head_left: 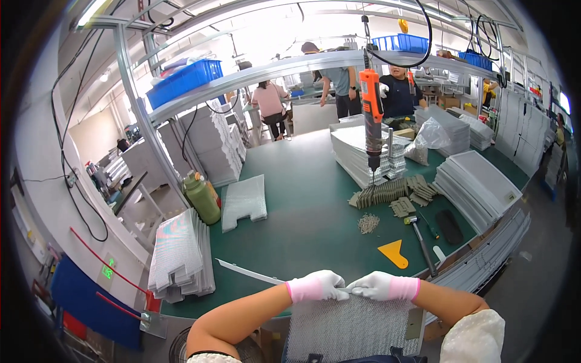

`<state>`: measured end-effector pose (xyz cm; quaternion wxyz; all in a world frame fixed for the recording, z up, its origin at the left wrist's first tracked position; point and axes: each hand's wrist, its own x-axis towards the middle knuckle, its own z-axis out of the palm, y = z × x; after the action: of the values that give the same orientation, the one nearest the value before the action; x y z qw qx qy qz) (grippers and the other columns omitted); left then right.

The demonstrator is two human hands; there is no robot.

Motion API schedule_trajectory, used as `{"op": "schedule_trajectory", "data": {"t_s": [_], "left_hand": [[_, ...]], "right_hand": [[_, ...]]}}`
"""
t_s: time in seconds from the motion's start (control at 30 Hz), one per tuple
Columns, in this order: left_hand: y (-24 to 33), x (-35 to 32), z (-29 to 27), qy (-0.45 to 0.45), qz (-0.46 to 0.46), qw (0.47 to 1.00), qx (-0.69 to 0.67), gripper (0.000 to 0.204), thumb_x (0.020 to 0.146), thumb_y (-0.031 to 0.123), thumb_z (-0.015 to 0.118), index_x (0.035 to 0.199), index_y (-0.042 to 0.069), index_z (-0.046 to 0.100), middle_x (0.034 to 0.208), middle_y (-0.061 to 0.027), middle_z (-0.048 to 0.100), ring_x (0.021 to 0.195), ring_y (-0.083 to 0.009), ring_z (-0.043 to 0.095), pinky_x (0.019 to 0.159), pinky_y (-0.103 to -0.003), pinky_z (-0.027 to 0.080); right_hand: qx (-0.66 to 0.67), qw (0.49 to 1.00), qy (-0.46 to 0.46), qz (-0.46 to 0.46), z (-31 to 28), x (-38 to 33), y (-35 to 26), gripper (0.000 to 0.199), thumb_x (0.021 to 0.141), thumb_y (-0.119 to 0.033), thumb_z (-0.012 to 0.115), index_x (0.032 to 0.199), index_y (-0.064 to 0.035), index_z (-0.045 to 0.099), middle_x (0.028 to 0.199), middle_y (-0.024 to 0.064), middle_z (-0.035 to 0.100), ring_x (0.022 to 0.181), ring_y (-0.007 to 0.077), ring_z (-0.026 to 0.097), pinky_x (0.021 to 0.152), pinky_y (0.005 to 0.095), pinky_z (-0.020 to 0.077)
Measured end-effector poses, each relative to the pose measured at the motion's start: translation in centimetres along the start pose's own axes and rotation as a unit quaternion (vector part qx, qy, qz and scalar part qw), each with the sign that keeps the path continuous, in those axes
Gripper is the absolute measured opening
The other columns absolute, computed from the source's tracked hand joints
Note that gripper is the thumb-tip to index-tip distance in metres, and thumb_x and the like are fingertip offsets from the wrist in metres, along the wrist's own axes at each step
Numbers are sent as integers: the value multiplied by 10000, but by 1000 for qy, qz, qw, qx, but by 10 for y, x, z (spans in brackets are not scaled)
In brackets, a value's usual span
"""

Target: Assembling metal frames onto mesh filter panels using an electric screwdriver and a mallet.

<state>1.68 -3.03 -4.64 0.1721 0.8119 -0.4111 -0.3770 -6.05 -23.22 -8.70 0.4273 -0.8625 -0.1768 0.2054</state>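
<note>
A silvery mesh panel stands tilted against the front of my body, its top edge at the table's near side. A long thin white strip runs from the left across the table into my left hand, which is closed around it at the panel's top edge. Fingertip to fingertip with it, my right hand pinches at the same edge, where a short pale piece of the strip shows between the hands. The fingers partly hide this spot. Both hands wear white gloves with pink cuffs.
An orange electric screwdriver hangs over the green table. At right lie a hammer, a yellow scraper, small brackets and screws. Panel stacks flank both sides; a green bottle stands left. People work beyond.
</note>
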Motion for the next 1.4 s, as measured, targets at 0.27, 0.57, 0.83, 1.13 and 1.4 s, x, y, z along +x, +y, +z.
{"op": "schedule_trajectory", "data": {"t_s": [0.27,0.57,0.83,1.13,1.4], "left_hand": [[-3,-11,-15,-46,-40,997,43,507,809,429,612,1053,-16,616,896,-158,635,844,-254,605,765,-333,456],[-27,-41,-30,-35,-63,996,54,500,796,459,628,953,-16,640,784,-135,613,745,-219,579,702,-332,456],[-25,-52,-40,-58,-119,990,53,480,789,448,639,914,-15,646,746,-125,598,705,-212,563,673,-326,451],[-29,-35,-29,-8,-28,997,76,436,788,398,633,944,-9,637,779,-147,624,742,-252,597,693,-344,460],[-45,-49,-43,-133,-93,981,102,430,812,353,636,1019,-25,621,831,-122,649,785,-232,612,731,-335,470]], "right_hand": [[-88,996,-2,11,5,-2,-5,345,921,-302,473,1182,-107,584,1055,130,641,958,248,611,878,319,451],[-99,994,10,-36,6,-2,-10,323,916,-305,478,1162,-130,593,964,134,653,869,297,622,808,340,480],[-83,996,6,-35,6,4,0,322,921,-309,467,1172,-146,588,959,143,650,867,309,620,805,348,479],[-49,998,-2,-29,14,25,-6,349,928,-313,453,1173,-101,584,997,155,642,939,279,613,856,345,459],[-103,993,3,-56,20,32,-20,341,909,-328,486,1157,-120,593,982,158,647,909,304,619,841,353,471]]}}
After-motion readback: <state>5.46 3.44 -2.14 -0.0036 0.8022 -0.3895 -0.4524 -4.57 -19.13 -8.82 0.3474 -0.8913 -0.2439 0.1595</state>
